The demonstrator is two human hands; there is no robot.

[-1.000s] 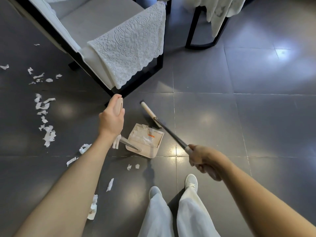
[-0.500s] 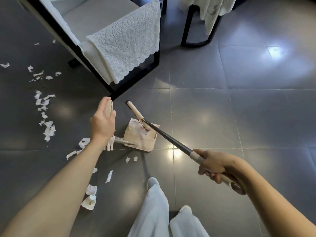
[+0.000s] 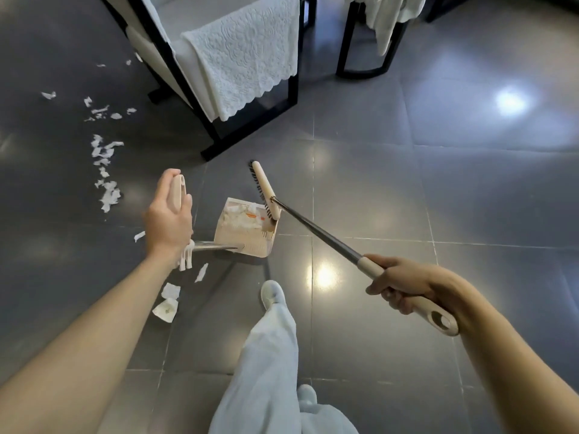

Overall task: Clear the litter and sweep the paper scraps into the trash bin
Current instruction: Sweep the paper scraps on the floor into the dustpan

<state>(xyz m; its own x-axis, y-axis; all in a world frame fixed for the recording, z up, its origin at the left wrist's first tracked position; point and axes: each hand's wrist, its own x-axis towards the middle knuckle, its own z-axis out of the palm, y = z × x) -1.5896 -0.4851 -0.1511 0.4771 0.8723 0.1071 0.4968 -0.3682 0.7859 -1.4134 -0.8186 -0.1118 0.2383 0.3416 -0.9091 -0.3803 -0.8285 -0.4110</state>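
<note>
1. Paper scraps (image 3: 108,183) lie scattered on the grey tiled floor (image 3: 407,183), left of the dustpan (image 3: 250,242); more sit inside the pan.
2. Left grip (image 3: 167,217) curls round the top of the dustpan's upright handle.
3. Right grip (image 3: 404,283) clasps the broom (image 3: 316,230) near its handle end; the brush head's near end overlaps the pan's mouth.
4. Chair (image 3: 216,14) draped with a white cloth (image 3: 247,57) stands beyond.

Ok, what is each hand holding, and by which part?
Left hand grips the beige long-handled plastic dustpan at its handle top. Right hand grips the beige-headed, dark-shafted broom by its beige end grip.
</note>
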